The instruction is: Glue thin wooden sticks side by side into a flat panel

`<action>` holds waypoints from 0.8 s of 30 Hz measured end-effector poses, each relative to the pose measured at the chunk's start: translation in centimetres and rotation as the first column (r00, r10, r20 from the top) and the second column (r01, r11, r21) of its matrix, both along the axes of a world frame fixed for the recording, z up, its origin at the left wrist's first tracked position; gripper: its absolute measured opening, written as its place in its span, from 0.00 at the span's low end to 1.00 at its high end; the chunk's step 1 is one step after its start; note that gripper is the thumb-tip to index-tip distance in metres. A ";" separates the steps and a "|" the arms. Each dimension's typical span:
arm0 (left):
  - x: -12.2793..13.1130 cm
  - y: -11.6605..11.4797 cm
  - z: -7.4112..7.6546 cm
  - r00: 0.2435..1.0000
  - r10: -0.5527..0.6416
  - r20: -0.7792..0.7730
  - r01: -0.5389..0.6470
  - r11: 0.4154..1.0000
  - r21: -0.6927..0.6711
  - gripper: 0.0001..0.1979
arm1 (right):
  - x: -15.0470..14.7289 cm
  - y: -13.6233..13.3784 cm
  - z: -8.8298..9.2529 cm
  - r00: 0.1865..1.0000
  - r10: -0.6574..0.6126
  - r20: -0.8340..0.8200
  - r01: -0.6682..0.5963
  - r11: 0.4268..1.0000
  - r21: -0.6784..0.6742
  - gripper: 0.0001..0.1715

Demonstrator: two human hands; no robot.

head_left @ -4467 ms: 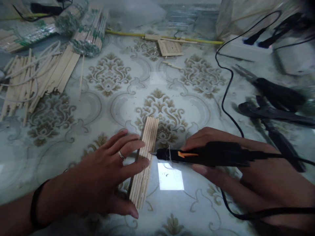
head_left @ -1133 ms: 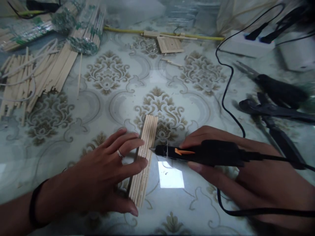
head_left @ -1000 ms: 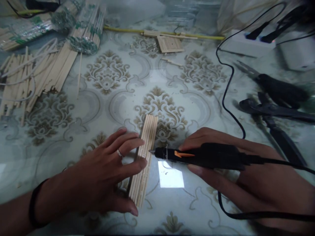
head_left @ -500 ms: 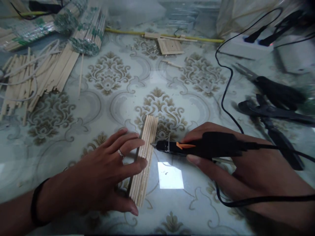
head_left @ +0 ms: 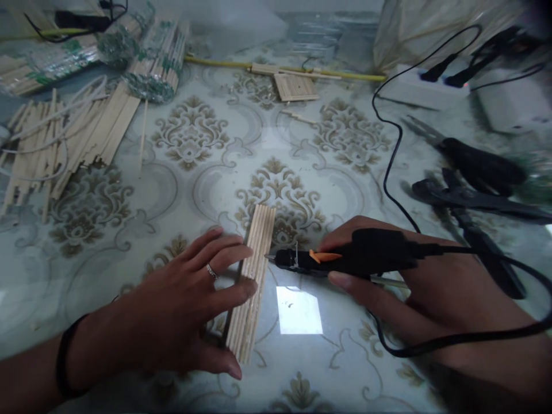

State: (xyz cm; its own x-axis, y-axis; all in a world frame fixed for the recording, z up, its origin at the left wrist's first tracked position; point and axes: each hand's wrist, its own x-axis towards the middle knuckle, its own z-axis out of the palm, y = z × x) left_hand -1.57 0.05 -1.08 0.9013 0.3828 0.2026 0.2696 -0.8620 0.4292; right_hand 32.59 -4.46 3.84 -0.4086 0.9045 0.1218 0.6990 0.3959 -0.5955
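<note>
A flat panel of wooden sticks [head_left: 254, 276] glued side by side lies on the patterned table [head_left: 194, 172]. My left hand [head_left: 181, 316] rests on it with fingers spread, fingertips pressing its left edge and its middle. My right hand [head_left: 431, 293] is closed round a black glue gun [head_left: 357, 260] with an orange trigger. The gun's nozzle touches the panel's right edge a little above its middle. The gun's black cord [head_left: 452, 339] loops under my right wrist.
Loose sticks and strips [head_left: 64, 141] lie at the left, with wrapped stick bundles [head_left: 159, 54] behind them. A small stick panel [head_left: 295, 86] lies at the back. Black pliers and cutters [head_left: 474, 178] lie at the right, and a white power strip [head_left: 431, 86] sits beyond them.
The glue gun's nozzle has slid a little along the panel's right edge, away from me. My left hand has stayed on the panel.
</note>
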 end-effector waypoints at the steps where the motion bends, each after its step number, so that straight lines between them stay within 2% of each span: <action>1: 0.0 0.0 0.0 1.000 0.002 -0.005 -0.002 1.000 0.006 0.44 | 0.0 0.0 0.0 1.000 -0.002 -0.002 0.002 1.000 0.000 0.12; 8: -0.1 0.0 0.1 1.000 -0.003 -0.022 0.003 1.000 -0.010 0.45 | -0.1 0.3 0.1 0.998 -0.055 0.033 0.053 0.998 0.042 0.05; 12: -0.1 -0.1 0.0 1.000 0.002 0.001 -0.002 1.000 0.001 0.47 | -0.3 0.2 0.0 0.997 -0.074 0.028 0.072 0.996 0.047 0.05; 19: 0.0 -0.1 -0.1 1.000 0.008 0.009 -0.008 1.000 0.002 0.42 | -0.1 0.0 -0.1 0.988 -0.143 0.051 0.141 0.989 0.041 0.08; 24: -0.1 0.1 0.1 1.000 -0.005 0.020 0.005 1.000 0.002 0.41 | 0.2 0.0 -0.2 0.994 -0.106 0.024 0.106 0.994 0.006 0.08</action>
State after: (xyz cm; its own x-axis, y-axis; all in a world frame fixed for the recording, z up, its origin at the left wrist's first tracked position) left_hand -1.71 0.18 -0.97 0.8990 0.3778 0.2216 0.2564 -0.8641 0.4332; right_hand 32.75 -4.43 3.62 -0.3135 0.9423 0.1175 0.7511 0.3218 -0.5765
